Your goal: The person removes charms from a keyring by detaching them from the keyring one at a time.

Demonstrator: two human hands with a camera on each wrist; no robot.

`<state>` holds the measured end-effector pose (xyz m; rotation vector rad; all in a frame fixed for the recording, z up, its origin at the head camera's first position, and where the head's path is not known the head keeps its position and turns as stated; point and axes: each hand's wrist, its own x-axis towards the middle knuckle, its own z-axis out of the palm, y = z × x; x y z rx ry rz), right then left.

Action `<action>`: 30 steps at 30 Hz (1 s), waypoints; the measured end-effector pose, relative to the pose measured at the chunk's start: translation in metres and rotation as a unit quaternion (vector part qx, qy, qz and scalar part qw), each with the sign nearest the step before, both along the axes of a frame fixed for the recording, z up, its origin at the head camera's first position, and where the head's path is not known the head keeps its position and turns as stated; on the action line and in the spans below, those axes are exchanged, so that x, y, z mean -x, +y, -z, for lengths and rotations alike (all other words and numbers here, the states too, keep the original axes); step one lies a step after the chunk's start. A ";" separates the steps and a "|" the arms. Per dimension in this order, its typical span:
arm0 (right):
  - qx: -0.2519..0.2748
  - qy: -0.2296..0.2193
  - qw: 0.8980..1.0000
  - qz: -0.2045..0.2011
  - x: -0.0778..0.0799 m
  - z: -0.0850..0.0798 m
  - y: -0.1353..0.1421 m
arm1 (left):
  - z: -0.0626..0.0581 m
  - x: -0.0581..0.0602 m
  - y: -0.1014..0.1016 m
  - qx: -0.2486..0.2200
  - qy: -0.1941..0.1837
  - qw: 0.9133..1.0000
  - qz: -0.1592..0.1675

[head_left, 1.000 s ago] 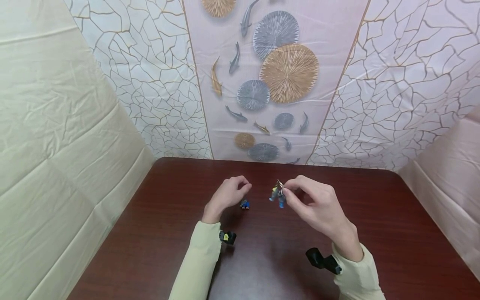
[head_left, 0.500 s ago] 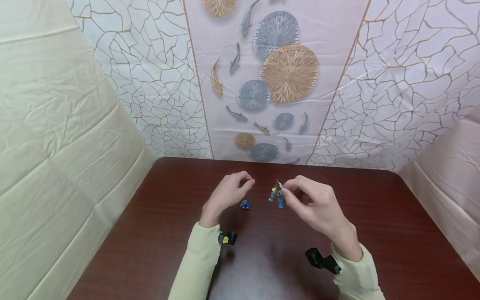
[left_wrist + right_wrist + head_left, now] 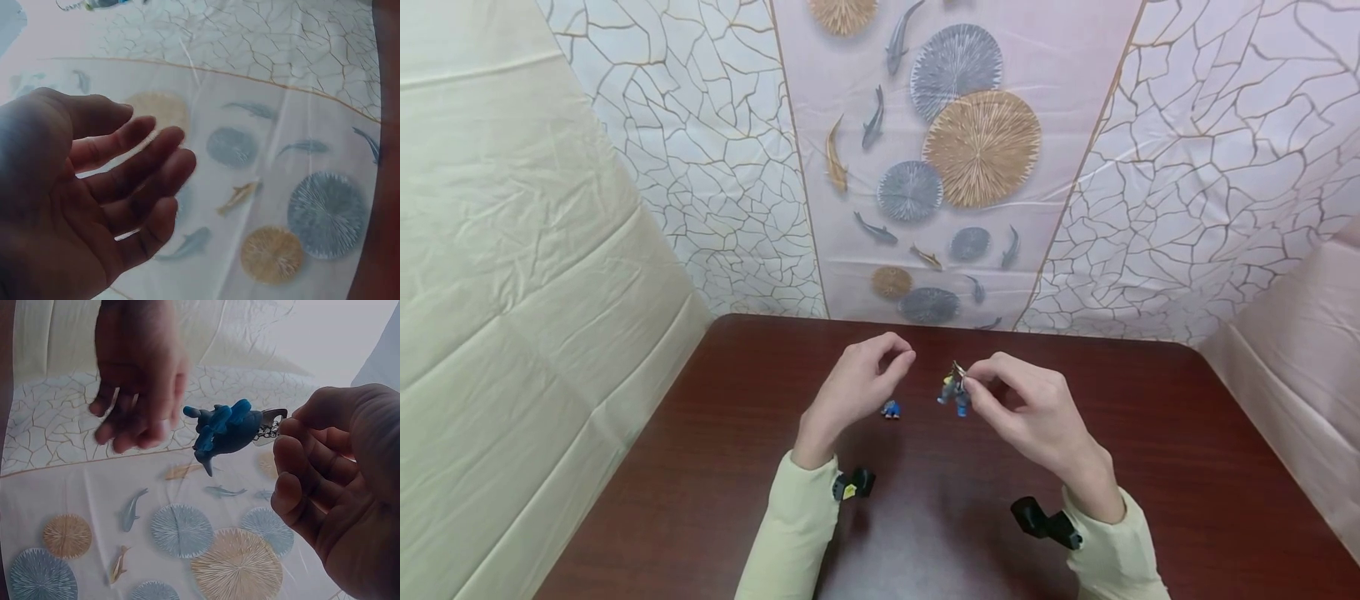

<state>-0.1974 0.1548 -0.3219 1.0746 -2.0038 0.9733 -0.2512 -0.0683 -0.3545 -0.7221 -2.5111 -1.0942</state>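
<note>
My right hand (image 3: 1030, 408) pinches the metal clasp (image 3: 273, 419) of a keychain between thumb and index finger. From the clasp's short chain dangle small grey-and-blue figures (image 3: 957, 393), one with a bit of yellow; in the right wrist view they look like dark blue rubbery shapes (image 3: 225, 430). Left of them, my left hand (image 3: 857, 383) hovers above the table, its fingers loosely bent and holding nothing, as the left wrist view also shows. A small blue figure (image 3: 891, 410) rests on the table just below the left hand; its details are too small to tell.
The dark red-brown table (image 3: 700, 492) has rounded far corners. Patterned cloth (image 3: 745, 208) with fish and round shapes hangs behind it, and plain pale cloth (image 3: 512, 333) closes the left side. Each wrist wears a black camera mount (image 3: 1047, 522).
My left hand has risen slightly and shifted away and to the right, off the small figure on the table. The right hand with the keychain has stayed almost still.
</note>
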 end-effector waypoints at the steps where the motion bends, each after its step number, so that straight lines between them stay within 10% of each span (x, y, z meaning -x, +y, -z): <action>1: 0.000 0.000 1.000 0.001 0.000 0.000 0.000 | -0.001 -0.002 0.000 -0.007 0.006 1.000 0.005; 16: -0.003 0.001 1.000 0.005 0.000 0.001 -0.001 | -0.020 -0.026 0.008 -0.057 0.104 0.989 0.087; 30: 0.006 0.018 1.000 -0.021 0.000 0.003 -0.005 | -0.024 -0.038 0.020 -0.039 0.120 0.984 0.129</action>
